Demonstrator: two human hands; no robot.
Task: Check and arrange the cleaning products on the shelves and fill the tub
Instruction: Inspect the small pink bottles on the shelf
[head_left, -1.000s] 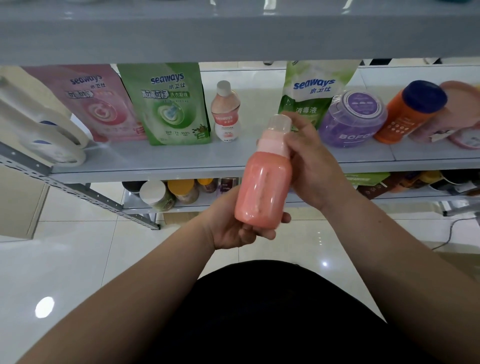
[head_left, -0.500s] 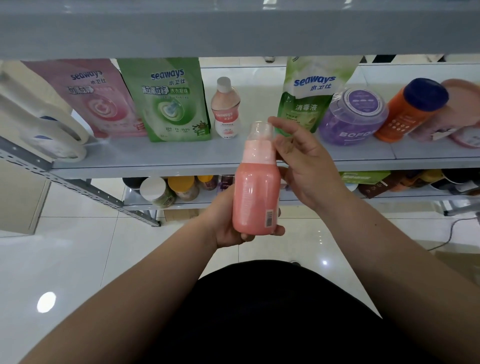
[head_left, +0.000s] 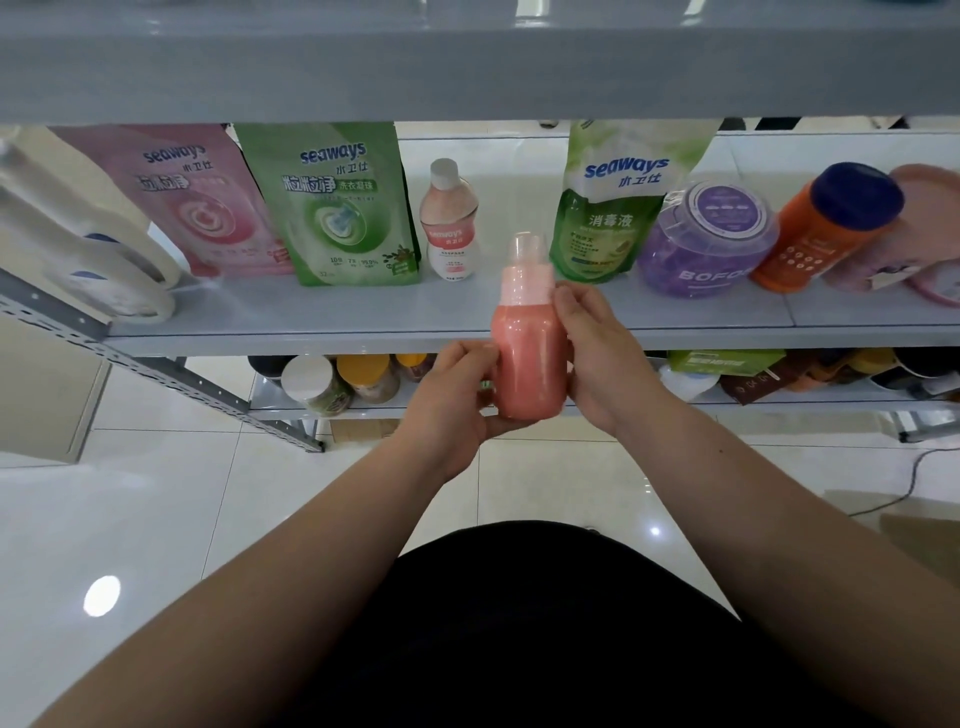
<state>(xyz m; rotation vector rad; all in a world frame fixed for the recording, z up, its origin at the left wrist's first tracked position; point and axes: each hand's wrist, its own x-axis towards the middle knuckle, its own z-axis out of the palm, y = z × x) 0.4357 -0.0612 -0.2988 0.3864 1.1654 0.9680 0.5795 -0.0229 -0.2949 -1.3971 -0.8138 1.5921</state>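
Head view: both hands are on the pink bottle (head_left: 530, 364), held upright just in front of the middle shelf (head_left: 363, 317). The left hand (head_left: 452, 395) cups its lower side, fingers curled round. The right hand (head_left: 592, 364) grips the other side, thumb by the pale cap. This looks like the checking step. Next, I'd judge, it goes onto the shelf, perhaps into the gap between the small bottle (head_left: 448, 223) and the green pouch (head_left: 618, 208), set down upright.
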